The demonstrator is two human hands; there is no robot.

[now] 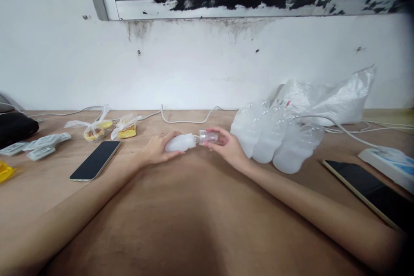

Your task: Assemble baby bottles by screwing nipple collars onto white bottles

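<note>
My left hand [158, 148] is wrapped round the body of a small white plastic bottle [180, 142] that lies on its side just above the brown table [194, 215]. My right hand [226, 144] pinches the bottle's clear cap [208, 137] at its neck end. Both hands meet at the middle of the table. Just right of my right hand lies a clear bag of several similar white bottles [274, 138].
A black phone [95, 160] lies at the left, with small wrapped yellow snacks [97, 129] and grey packets [42, 144] behind it. A white plastic bag [330, 97] sits by the wall, a dark tablet [371, 192] and a white power strip [388, 161] at the right. White cables [187, 118] run along the wall.
</note>
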